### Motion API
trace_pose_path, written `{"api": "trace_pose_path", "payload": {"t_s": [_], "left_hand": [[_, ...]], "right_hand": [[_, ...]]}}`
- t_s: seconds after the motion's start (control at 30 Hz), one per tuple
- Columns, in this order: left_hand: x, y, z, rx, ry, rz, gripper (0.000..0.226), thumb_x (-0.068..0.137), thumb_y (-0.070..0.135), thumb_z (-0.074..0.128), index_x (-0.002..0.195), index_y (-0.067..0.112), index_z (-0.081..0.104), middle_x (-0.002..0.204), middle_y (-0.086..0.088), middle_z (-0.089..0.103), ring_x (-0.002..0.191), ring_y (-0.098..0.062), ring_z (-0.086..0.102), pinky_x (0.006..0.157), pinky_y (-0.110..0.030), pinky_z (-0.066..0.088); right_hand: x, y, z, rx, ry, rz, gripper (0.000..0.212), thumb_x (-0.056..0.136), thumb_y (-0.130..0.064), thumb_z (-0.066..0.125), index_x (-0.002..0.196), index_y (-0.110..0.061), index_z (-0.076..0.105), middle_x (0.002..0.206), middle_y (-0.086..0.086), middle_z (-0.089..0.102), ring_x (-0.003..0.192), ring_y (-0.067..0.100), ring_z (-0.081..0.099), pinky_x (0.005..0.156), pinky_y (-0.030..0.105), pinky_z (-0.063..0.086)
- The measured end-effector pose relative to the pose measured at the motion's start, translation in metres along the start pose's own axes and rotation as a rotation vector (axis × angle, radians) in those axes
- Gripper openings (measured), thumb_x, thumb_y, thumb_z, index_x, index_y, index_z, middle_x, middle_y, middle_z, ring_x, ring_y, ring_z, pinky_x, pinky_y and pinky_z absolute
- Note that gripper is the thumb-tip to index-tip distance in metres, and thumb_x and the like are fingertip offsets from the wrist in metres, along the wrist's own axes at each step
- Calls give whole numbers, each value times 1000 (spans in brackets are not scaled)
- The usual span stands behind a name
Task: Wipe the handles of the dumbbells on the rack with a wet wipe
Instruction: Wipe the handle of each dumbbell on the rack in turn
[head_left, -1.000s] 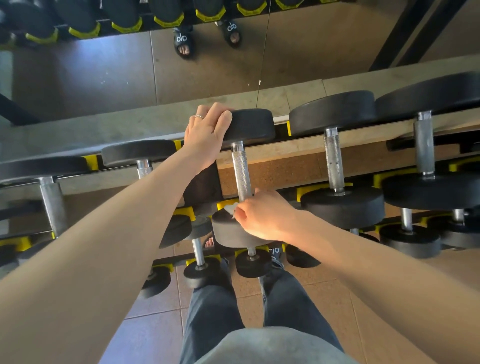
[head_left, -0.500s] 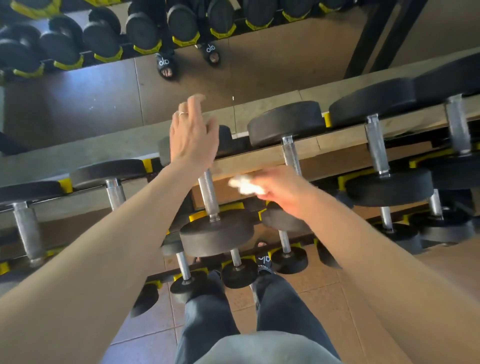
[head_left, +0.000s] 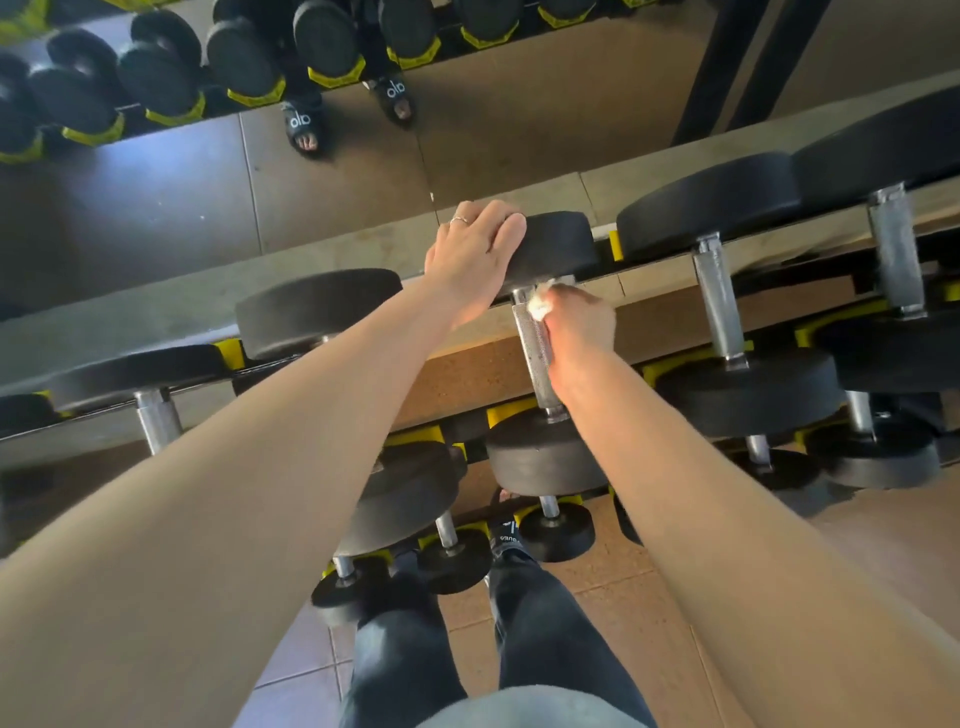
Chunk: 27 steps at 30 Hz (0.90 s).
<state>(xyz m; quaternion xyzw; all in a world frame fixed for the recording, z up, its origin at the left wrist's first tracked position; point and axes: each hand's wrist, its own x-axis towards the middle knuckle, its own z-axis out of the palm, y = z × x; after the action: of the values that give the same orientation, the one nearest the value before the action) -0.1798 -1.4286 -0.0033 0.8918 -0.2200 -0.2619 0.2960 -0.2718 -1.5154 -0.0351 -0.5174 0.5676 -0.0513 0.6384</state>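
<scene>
Nearest, low tier of rack (head_left: 524, 410): small dumbbells sat in yellow cradles, no wipe near them, so prob. not yet done, can't tell. Mid tier same. Top tier: R hand (head_left: 579, 325) gripped wipe (head_left: 540, 307) around top of handle (head_left: 535, 353) of one dumbbell (head_left: 545, 332), fingers curled round bar. Wipe touched bar just under far head. L hand (head_left: 475, 260) lay flat, fingers relaxed, on far head, steadying it. Judged: this handle only begun, wipe at its far end, near end left. Dumbbells w/ bare handles to R & L; wiped or not, can't tell. Behind, mirror showed more dumbbells.
</scene>
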Motion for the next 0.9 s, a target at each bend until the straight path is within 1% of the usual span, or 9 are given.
{"api": "trace_pose_path", "payload": {"t_s": [0.03,0.1,0.17,0.27,0.33,0.43,0.5,0.73,0.9], "left_hand": [[0,-1,0,-3,3,-6,34,106,42,22,120,33,51,120,1,40,115,-28,37,107,-49,34],[-1,2,0,10,17,-20,34,106,42,22,117,30,51,118,0,40,112,-27,38,105,-48,35],[-2,4,0,22,26,-27,33,106,42,22,116,29,51,118,-1,41,111,-27,39,104,-47,36],[-3,5,0,14,36,-27,33,107,41,22,119,30,51,119,-1,41,112,-25,39,103,-46,36],[-3,5,-1,17,39,-30,33,107,41,23,120,30,50,118,0,40,113,-25,39,103,-45,36],[-4,5,0,16,39,-25,32,107,42,23,121,31,50,116,2,40,112,-23,39,102,-44,37],[-4,5,-1,5,34,-24,32,107,43,23,121,33,50,116,3,39,111,-22,39,102,-44,37],[-3,3,-2,19,25,-7,28,107,41,24,112,30,49,114,2,38,110,-23,40,94,-38,33],[-5,2,-2,51,37,33,31,108,37,24,121,26,50,124,-2,42,113,-24,40,101,-41,37]], "right_hand": [[-7,3,5,-129,-1,-63,30,94,-18,55,116,0,64,114,19,67,109,35,63,82,37,52],[-9,12,10,-341,22,-182,29,100,-26,49,113,-5,66,101,6,69,101,21,67,81,24,50],[-12,16,11,-485,87,-320,29,102,-27,47,110,-8,68,100,1,69,94,10,65,80,14,42],[-23,27,17,-557,156,-606,24,98,-25,55,108,-12,72,110,1,71,101,13,66,84,11,38],[-17,36,18,-586,168,-763,20,92,-26,64,106,-14,72,113,1,69,105,13,63,88,12,43],[-4,39,15,-552,152,-828,22,85,-26,73,101,-13,70,113,3,66,102,14,63,88,27,55],[0,40,15,-528,156,-839,24,84,-29,74,100,-13,67,112,3,65,100,15,63,87,31,57],[-6,50,19,-529,245,-892,28,85,-28,73,104,-10,63,109,7,64,99,17,63,84,30,58],[-13,59,23,-683,291,-959,30,91,-23,66,115,-6,62,111,10,67,102,19,64,84,29,57]]}}
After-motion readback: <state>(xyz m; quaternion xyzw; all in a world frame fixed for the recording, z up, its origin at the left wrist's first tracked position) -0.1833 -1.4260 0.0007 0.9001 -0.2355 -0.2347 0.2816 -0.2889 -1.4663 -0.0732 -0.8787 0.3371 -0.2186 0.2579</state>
